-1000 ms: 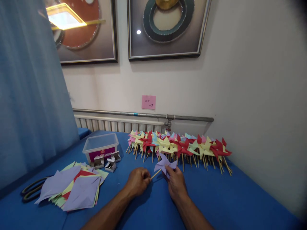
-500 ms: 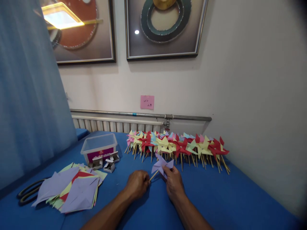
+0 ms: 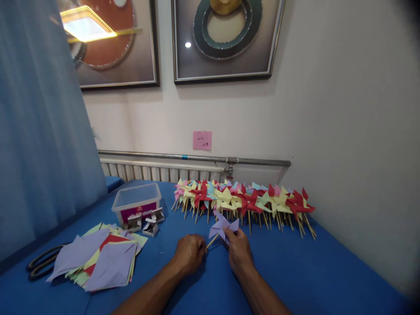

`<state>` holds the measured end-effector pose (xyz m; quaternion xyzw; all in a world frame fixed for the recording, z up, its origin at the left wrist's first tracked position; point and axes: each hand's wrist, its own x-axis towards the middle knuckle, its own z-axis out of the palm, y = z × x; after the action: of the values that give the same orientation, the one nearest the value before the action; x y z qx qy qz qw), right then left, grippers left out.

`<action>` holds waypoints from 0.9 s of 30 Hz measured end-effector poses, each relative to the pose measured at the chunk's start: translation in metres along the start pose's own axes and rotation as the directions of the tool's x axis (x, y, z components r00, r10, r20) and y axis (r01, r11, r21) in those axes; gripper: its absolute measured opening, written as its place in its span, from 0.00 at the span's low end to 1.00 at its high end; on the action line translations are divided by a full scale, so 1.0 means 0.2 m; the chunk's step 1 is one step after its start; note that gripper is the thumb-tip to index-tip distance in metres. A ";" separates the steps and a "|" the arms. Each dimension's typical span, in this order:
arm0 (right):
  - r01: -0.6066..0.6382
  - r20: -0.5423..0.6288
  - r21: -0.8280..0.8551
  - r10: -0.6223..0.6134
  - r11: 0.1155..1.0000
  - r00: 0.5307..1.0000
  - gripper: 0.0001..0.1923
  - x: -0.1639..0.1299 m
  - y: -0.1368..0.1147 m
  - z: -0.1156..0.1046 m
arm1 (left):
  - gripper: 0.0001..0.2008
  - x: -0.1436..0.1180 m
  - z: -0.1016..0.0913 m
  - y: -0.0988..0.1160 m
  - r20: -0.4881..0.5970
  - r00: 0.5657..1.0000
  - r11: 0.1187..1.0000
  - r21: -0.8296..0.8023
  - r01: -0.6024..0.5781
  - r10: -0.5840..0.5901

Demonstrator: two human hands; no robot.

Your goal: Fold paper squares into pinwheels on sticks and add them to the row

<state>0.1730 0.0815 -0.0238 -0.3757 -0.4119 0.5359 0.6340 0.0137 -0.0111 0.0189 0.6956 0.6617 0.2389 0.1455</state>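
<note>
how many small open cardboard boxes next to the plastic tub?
3: small open boxes in front of the plastic tub: left, middle, right. More may sit hidden behind the tub.

The one camera sits on my head, looking forward and slightly down across the blue counter point(image 3: 295, 271) toward the wall point(image 3: 328, 109) with its framed pictures point(image 3: 226, 39). My forearms enter from the bottom edge, close beneath the lens; the row of pinwheels point(image 3: 243, 201) lies farther off, against the wall.
</note>
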 end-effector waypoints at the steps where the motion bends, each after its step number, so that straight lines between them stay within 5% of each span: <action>1: -0.019 -0.004 0.004 0.019 1.000 1.000 0.16 0.00 0.00 0.00 | 0.07 0.00 0.00 0.00 -0.001 1.000 1.000 0.004 -0.004 0.004; 8: -0.081 0.016 0.086 0.080 0.993 0.997 0.18 -0.02 -0.06 0.03 | 0.06 0.01 0.02 -0.01 -0.030 0.999 1.000 0.009 0.014 -0.014; 14: -0.124 -0.098 0.035 0.127 0.992 0.987 0.24 -0.05 -0.07 0.04 | 0.07 0.07 0.01 -0.04 -0.157 0.966 0.977 -0.091 0.195 -0.208; 17: -0.102 -0.062 -0.045 0.100 0.994 0.993 0.26 -0.08 -0.07 0.06 | 0.08 0.16 0.03 -0.05 -0.201 0.940 0.959 -0.111 0.260 -0.277; 27: -0.078 0.005 -0.162 0.080 0.984 0.997 0.21 -0.10 -0.06 0.09 | 0.09 0.38 0.09 0.14 -0.240 0.880 0.912 -0.080 0.401 -0.409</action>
<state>0.1596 0.0613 -0.0092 -0.4387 -0.4423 0.5277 0.5775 0.0476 0.0632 0.0287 0.5039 0.8020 0.2989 0.1167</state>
